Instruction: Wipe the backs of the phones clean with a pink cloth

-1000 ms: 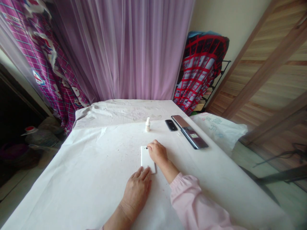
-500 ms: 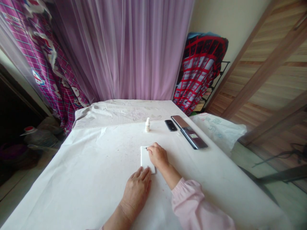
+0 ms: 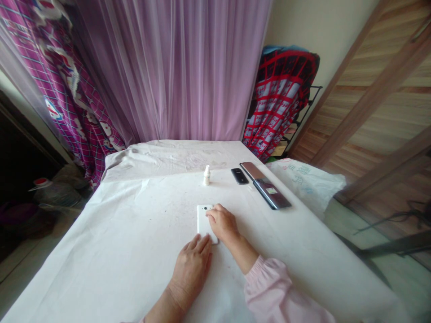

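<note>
A white smartphone (image 3: 202, 223) lies back side up on the white-covered table, its camera at the far end. My left hand (image 3: 192, 264) rests on its near end, fingers stretched out flat over the lower edge. Over the upper right part of the back, my right hand (image 3: 222, 222) is closed, thumb and fingertips drawn together against the surface. Whatever those fingers may hold is hidden. Beyond the phone stands a small white bottle (image 3: 206, 176) with a narrow top, touched by neither hand.
To the right lie a small dark phone (image 3: 239, 176) and two larger shiny phones (image 3: 272, 193), one overlapping the other. A white plastic bag (image 3: 306, 181) is beside the table's right edge. Purple curtains (image 3: 188, 72) hang behind the table.
My right hand has slid slightly toward me and right along the phone's back, uncovering the camera. My left hand and the phone have stayed in place.
</note>
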A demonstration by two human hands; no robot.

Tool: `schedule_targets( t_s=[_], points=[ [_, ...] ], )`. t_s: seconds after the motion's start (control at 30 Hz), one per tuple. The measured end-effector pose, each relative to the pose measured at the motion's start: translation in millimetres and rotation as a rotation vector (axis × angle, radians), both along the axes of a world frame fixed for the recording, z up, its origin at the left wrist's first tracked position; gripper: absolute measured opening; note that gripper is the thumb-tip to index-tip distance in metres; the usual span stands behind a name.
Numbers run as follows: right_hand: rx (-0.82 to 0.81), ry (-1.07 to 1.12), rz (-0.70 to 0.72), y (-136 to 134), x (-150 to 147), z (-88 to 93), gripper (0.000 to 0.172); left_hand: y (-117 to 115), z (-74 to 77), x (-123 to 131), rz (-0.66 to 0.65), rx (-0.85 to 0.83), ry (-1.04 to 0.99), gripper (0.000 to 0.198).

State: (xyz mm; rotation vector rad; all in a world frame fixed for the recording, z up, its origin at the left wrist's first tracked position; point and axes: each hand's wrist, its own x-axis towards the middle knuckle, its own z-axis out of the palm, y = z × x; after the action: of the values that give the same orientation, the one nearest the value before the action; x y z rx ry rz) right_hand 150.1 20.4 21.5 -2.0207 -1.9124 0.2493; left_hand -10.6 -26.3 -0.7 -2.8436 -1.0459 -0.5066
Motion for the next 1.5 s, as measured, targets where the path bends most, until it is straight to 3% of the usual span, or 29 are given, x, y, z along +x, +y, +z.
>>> schedule_targets(
  t_s=[0.27,1.2,1.5],
  points=[
    [-0.017,0.009,0.001,-4.1,-1.0,0.3,0.025,0.5,1.3,0.1,-0.002,0.005,0.016,0.032],
    [-0.033,-0.063,-0.074,26.4,0.7,2.4,0.029,-0.2,-0.6,0.2,0.002,-0.002,-0.002,0.033],
    [-0.029,-0.070,-0.076,24.9,-0.5,5.3,0.029,-0.4,3.1,0.6,0.006,-0.010,0.027,0.034]
  ],
)
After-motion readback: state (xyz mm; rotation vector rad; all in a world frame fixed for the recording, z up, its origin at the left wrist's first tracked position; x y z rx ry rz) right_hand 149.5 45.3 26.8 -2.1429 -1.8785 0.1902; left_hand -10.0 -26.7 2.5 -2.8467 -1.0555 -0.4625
